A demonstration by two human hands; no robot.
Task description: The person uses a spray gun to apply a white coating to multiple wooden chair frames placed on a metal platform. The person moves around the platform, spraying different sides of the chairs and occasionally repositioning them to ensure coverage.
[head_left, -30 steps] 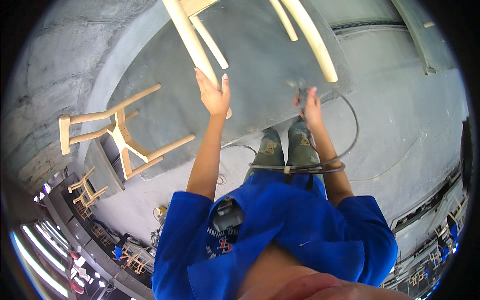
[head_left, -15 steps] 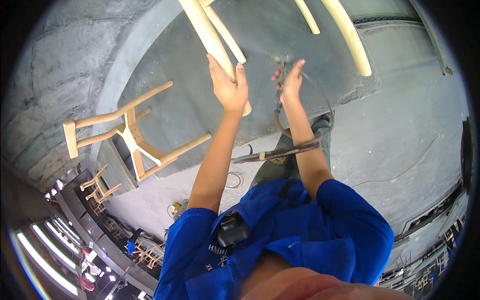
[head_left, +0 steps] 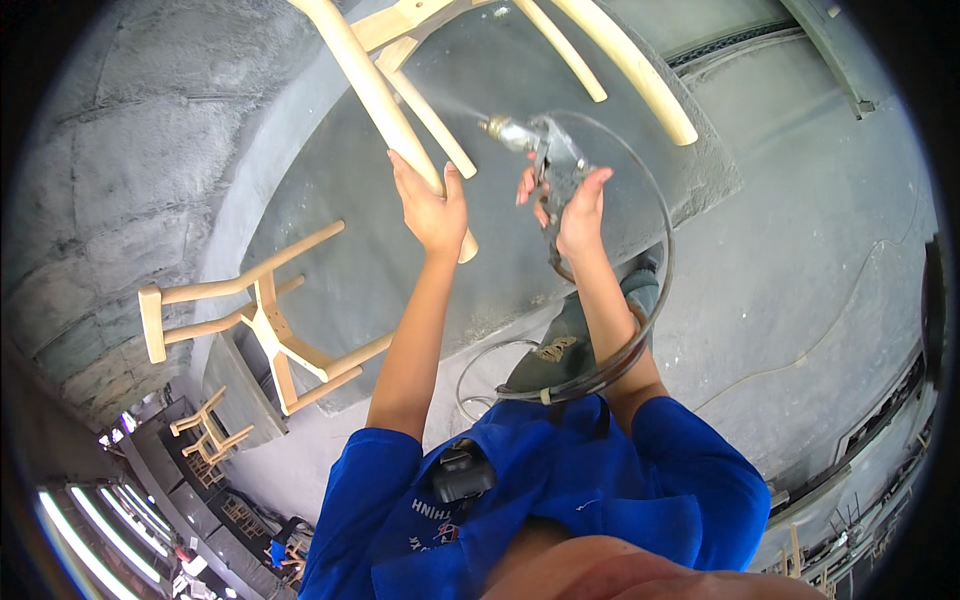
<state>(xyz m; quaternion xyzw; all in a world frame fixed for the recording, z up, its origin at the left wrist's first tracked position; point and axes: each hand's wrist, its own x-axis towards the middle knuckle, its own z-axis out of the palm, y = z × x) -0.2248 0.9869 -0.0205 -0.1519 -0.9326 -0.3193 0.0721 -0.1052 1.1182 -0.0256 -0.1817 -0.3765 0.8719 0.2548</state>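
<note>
My left hand (head_left: 432,212) is wrapped round one leg of a pale wooden chair frame (head_left: 375,95), close to the leg's lower end. Part of the frame runs beyond the top of the view. A grey metal spray gun (head_left: 560,160) is gripped in my right hand (head_left: 582,215), its nozzle pointing left at the frame's legs. Faint mist leaves the nozzle. A thin dark hose (head_left: 668,240) loops from the gun round my right forearm, apart from the wood.
Beneath the held frame is a dark grey platform (head_left: 320,150) with a rough edge. A second wooden chair frame (head_left: 262,305) rests on its left part. Further left stand a rough grey wall (head_left: 150,160) and more frames (head_left: 210,430). A thin hose (head_left: 800,345) crosses the floor at right.
The spray gun has turned and now shows larger, its nozzle farther left with mist more visible. The held frame and my left hand sit lower and further left in view. The hose swings into wider loops.
</note>
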